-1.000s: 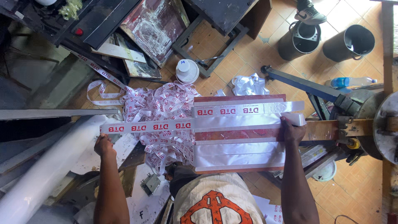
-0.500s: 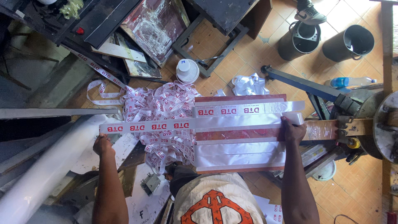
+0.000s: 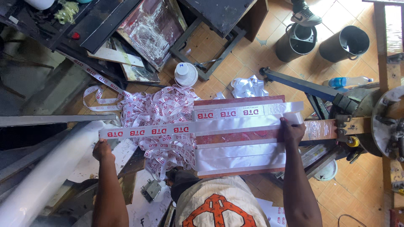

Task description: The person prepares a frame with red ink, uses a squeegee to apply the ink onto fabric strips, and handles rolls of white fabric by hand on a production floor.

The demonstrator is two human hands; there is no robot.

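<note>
Head view: left grip pinches the white strip's end; right grip presses it flat onto the board.

We hold both arms stretched forward and spread wide, left hand fingers curled, right hand pressed flat, palm down.

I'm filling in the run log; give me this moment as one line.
left hand: holds strip end | right hand: presses strip on board | tangled strips behind | buckets on floor
</note>
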